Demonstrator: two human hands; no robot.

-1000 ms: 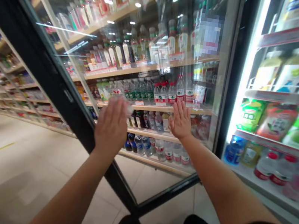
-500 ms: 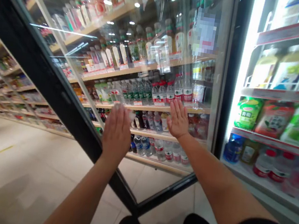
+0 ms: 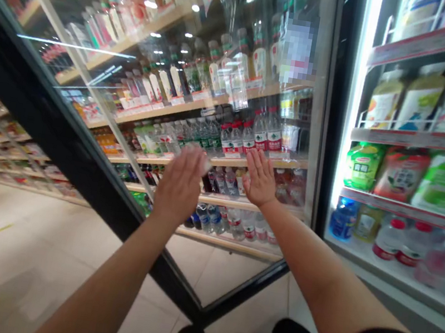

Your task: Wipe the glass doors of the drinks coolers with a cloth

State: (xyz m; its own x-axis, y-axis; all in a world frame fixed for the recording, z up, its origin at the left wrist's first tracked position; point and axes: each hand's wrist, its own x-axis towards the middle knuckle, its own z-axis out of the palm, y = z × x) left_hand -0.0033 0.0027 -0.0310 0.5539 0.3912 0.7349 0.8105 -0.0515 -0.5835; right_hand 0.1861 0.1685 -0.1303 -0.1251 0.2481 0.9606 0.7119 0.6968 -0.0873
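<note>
My left hand (image 3: 179, 185) lies flat against the glass door (image 3: 258, 102) of a drinks fridge, fingers straight and close together. A whitish edge of what looks like a tissue (image 3: 206, 165) peeks out beside its fingertips; most of it is hidden under the palm. To the right, my right hand (image 3: 260, 179) rests on the same pane with fingers stretched out, holding nothing. The door stands swung out, its black frame (image 3: 199, 315) coming to a corner low in front of me.
Shelves of bottles (image 3: 207, 130) show through the glass. The lit fridge interior (image 3: 411, 202) at right holds juice bottles (image 3: 421, 97), green and red drink packs (image 3: 401, 172) and red-capped water bottles (image 3: 388, 238). Pale floor tiles (image 3: 36, 249) spread out at left.
My left hand has slid slightly right across the glass, tilting rightward. My right hand stays nearly in place on the pane. The whole view has shifted a little.
</note>
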